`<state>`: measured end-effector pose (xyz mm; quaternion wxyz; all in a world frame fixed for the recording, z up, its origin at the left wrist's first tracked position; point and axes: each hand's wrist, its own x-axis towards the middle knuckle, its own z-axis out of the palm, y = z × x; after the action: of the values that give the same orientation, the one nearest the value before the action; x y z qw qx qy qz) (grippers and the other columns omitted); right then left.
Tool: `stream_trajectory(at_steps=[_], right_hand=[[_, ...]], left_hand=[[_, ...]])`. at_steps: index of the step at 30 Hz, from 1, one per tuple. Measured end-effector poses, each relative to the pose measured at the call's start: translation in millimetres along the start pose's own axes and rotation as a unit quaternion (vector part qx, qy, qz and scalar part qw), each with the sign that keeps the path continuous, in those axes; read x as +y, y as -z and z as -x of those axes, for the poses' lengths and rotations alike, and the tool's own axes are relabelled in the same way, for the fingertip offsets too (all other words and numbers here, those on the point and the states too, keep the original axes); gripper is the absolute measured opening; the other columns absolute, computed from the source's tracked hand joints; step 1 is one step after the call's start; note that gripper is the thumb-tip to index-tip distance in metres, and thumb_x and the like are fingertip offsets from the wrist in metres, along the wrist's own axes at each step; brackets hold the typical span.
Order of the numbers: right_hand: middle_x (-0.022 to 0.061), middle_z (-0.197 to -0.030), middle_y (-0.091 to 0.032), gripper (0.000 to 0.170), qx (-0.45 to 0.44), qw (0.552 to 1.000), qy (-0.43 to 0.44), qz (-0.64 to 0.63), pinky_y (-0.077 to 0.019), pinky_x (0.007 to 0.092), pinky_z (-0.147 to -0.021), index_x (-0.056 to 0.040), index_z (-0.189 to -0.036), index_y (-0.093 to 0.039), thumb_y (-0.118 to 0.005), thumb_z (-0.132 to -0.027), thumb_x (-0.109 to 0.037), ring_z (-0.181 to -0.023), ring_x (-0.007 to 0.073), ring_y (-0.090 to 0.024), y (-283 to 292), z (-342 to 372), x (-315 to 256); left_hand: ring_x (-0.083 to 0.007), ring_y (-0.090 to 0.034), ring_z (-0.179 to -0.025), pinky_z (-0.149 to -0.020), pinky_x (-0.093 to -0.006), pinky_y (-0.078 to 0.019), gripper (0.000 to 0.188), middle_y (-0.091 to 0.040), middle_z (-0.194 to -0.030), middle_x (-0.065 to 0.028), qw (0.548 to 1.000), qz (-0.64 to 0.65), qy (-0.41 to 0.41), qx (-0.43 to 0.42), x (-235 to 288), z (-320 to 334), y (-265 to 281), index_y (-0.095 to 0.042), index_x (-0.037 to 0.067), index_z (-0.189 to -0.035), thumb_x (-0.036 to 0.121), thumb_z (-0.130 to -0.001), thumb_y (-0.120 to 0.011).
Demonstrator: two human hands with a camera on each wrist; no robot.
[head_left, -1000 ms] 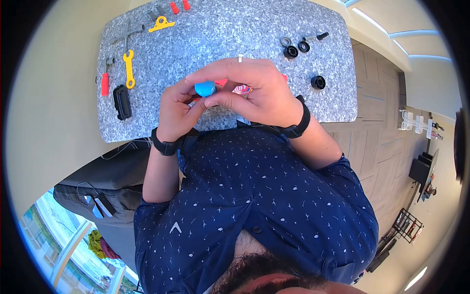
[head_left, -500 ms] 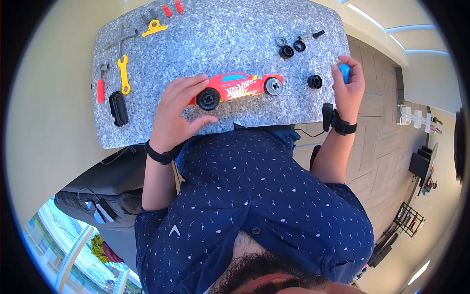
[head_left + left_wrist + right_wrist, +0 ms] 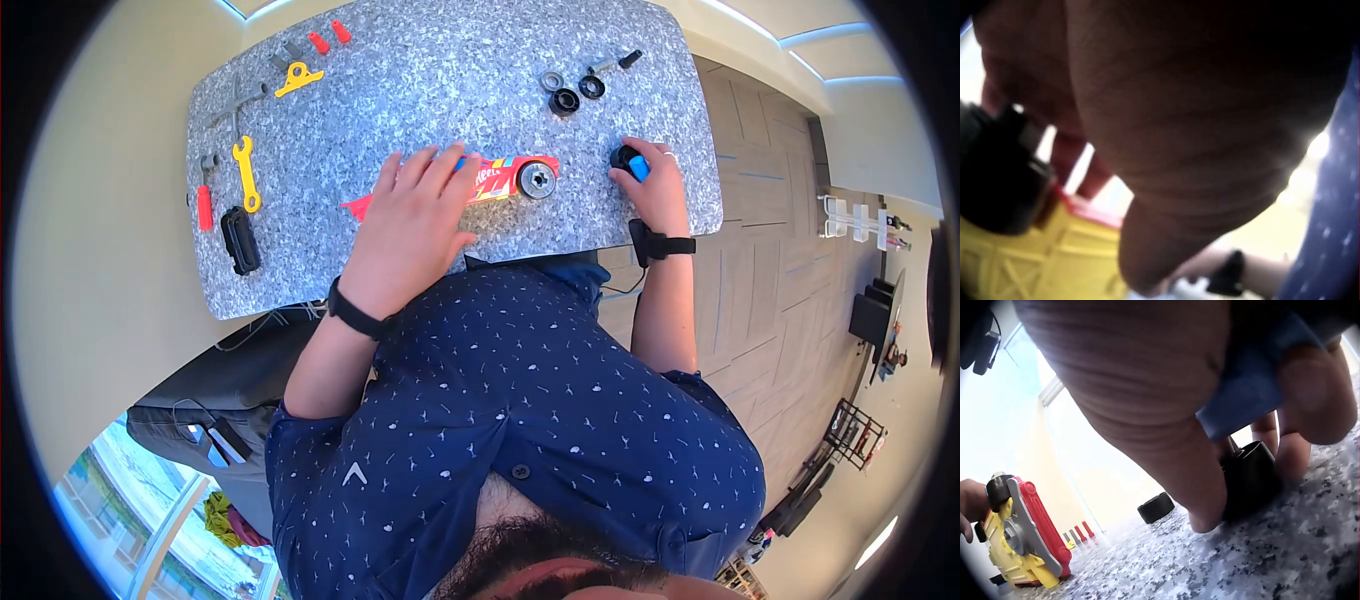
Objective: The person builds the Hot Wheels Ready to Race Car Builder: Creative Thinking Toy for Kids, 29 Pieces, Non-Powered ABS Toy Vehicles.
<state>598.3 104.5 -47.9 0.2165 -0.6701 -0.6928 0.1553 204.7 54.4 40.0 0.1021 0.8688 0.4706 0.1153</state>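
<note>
A red toy car (image 3: 507, 182) rests on its side on the speckled table, a grey-centred wheel facing up. My left hand (image 3: 410, 220) lies over its other end, fingers spread and fairly straight, hiding the wheel there. Its yellow underside (image 3: 1079, 256) and a black wheel (image 3: 997, 181) appear blurred in the left wrist view. At the right of the table, my right hand (image 3: 662, 195) grips a blue handle (image 3: 639, 167). Thumb and fingertips of that hand also touch both sides of a black wheel (image 3: 1254, 481) standing on the tabletop.
Beyond the hands at upper right are a black wheel (image 3: 564, 102), black and grey rings and a dark rod (image 3: 630, 59). On the left are a yellow wrench (image 3: 246, 175), a black part (image 3: 239, 240), a yellow bracket (image 3: 298, 79), and red and grey pieces.
From beyond the table's right edge, my right hand has moved left to the loose black wheel, still holding the blue handle. My left hand has come right, over the car.
</note>
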Motion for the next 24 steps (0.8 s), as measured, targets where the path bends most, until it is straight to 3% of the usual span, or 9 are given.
stream_trajectory(at_steps=[3, 6, 9, 12, 13, 16, 17, 21, 24], right_hand=[[0.0192, -0.125, -0.073, 0.057, 0.000, 0.999, -0.006, -0.053, -0.0582, 0.0456, -0.100, -0.0093, -0.138, -0.078, -0.094, -0.083, -0.011, -0.111, 0.0371, -0.073, 2.4, 0.5, -7.3], [0.0149, -0.125, -0.073, 0.052, 0.004, 0.987, -0.008, -0.163, -0.0572, 0.0417, -0.100, -0.0069, -0.134, -0.078, -0.092, -0.084, -0.008, -0.109, 0.0301, -0.071, 8.9, 2.3, -17.2], [0.0116, -0.125, -0.074, 0.046, 0.020, 0.965, 0.071, -0.250, -0.0568, 0.0390, -0.100, -0.0042, -0.128, -0.076, -0.091, -0.085, -0.005, -0.110, 0.0240, -0.071, 17.3, 4.4, -26.0], [0.0116, -0.129, -0.076, 0.042, 0.007, 0.929, 0.064, -0.365, -0.0576, 0.0379, -0.103, -0.0031, -0.125, -0.074, -0.092, -0.086, 0.000, -0.115, 0.0217, -0.072, 26.4, 5.9, -42.4], [0.0120, -0.131, -0.076, 0.042, 0.009, 0.909, 0.060, -0.413, -0.0580, 0.0378, -0.104, -0.0032, -0.124, -0.074, -0.092, -0.086, 0.001, -0.117, 0.0214, -0.073, 25.8, 7.8, -46.1], [0.0154, -0.138, -0.076, 0.042, -0.012, 0.856, 0.089, -0.509, -0.0601, 0.0384, -0.107, -0.0038, -0.120, -0.073, -0.094, -0.085, 0.003, -0.126, 0.0243, -0.074, 26.0, 9.2, -62.9], [0.0160, -0.139, -0.076, 0.041, -0.019, 0.840, 0.113, -0.530, -0.0604, 0.0391, -0.107, -0.0039, -0.119, -0.073, -0.095, -0.085, 0.003, -0.128, 0.0252, -0.073, 25.3, 9.5, -78.0], [0.0196, -0.142, -0.077, 0.056, -0.070, 0.814, 0.175, -0.550, -0.0614, 0.0398, -0.110, -0.0026, -0.132, -0.075, -0.097, -0.081, 0.004, -0.132, 0.0263, -0.074, 25.6, 15.8, -130.0], [0.0242, -0.149, -0.073, 0.067, -0.112, 0.792, 0.210, -0.562, -0.0624, 0.0401, -0.110, 0.0009, -0.143, -0.073, -0.096, -0.081, 0.006, -0.138, 0.0309, -0.071, 9.9, 16.4, -145.4]], left_hand=[[-0.0362, -0.059, -0.143, -0.120, -0.0602, -0.0478, 0.085, -0.064, -0.156, -0.0133, 0.995, -0.087, 0.053, -0.005, 5.7, -8.2, -12.9, -0.052, 0.007, -0.163, 0.019, -0.087, -0.090], [-0.0376, -0.067, -0.129, -0.107, -0.0628, -0.0528, 0.061, -0.071, -0.139, -0.0148, 0.980, -0.087, 0.157, -0.087, 4.0, -15.2, -4.9, -0.061, 0.007, -0.152, 0.005, -0.092, -0.075], [-0.0395, -0.065, -0.129, -0.112, -0.0554, -0.0527, 0.079, -0.071, -0.139, -0.0148, 0.980, -0.044, 0.170, -0.098, -12.3, -11.1, -8.8, -0.059, 0.009, -0.154, 0.010, -0.082, -0.092], [-0.0401, -0.066, -0.127, -0.108, -0.0494, -0.0556, 0.078, -0.070, -0.138, -0.0181, 0.988, 0.081, 0.119, 0.050, -29.8, -0.1, -2.9, -0.060, 0.009, -0.152, 0.004, -0.080, -0.091], [-0.0339, -0.067, -0.130, -0.112, -0.0451, -0.0554, 0.072, -0.071, -0.141, -0.0161, 0.985, 0.113, 0.099, 0.081, -33.1, 2.3, 2.6, -0.057, 0.007, -0.153, 0.002, -0.088, -0.089], [-0.0253, -0.067, -0.133, -0.114, -0.0410, -0.0541, 0.059, -0.072, -0.138, -0.0120, 0.842, 0.485, 0.145, 0.186, -34.9, 12.2, -10.2, -0.057, 0.002, -0.146, 0.008, -0.097, -0.088], [-0.0208, -0.063, -0.140, -0.119, -0.0405, -0.0495, 0.063, -0.066, -0.150, -0.0129, 0.800, 0.556, 0.159, 0.164, -42.2, 22.2, -19.0, -0.049, 0.001, -0.158, 0.015, -0.106, -0.082], [-0.0257, -0.061, -0.147, -0.124, -0.0469, -0.0486, 0.069, -0.058, -0.164, -0.0119, 0.604, 0.757, 0.128, 0.213, -44.8, 35.0, -54.2, -0.039, 0.005, -0.170, 0.013, -0.112, -0.074], [-0.0272, -0.059, -0.150, -0.125, -0.0498, -0.0482, 0.067, -0.059, -0.163, -0.0098, 0.551, 0.812, 0.089, 0.168, -42.8, 41.1, -63.6, -0.040, 0.009, -0.170, 0.009, -0.112, -0.073]])
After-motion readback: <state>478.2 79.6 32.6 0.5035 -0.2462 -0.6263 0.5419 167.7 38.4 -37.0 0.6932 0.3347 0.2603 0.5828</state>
